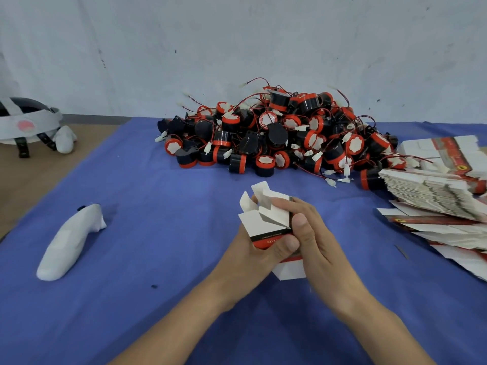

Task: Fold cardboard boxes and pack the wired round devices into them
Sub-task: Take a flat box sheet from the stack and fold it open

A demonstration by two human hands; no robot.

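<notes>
Left hand (253,248) grips box (266,222); right hand (313,233) pinches flap.

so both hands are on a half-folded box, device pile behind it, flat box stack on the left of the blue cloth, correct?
Only the side is wrong: the head view shows the flat box stack on the right of the blue cloth. The rest holds: left hand and right hand both hold the half-folded box, device pile behind it.

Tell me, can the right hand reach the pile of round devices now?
Probably not yet: the right hand grips the box with the left hand. Otherwise bare cloth lies between it and the pile.
</notes>
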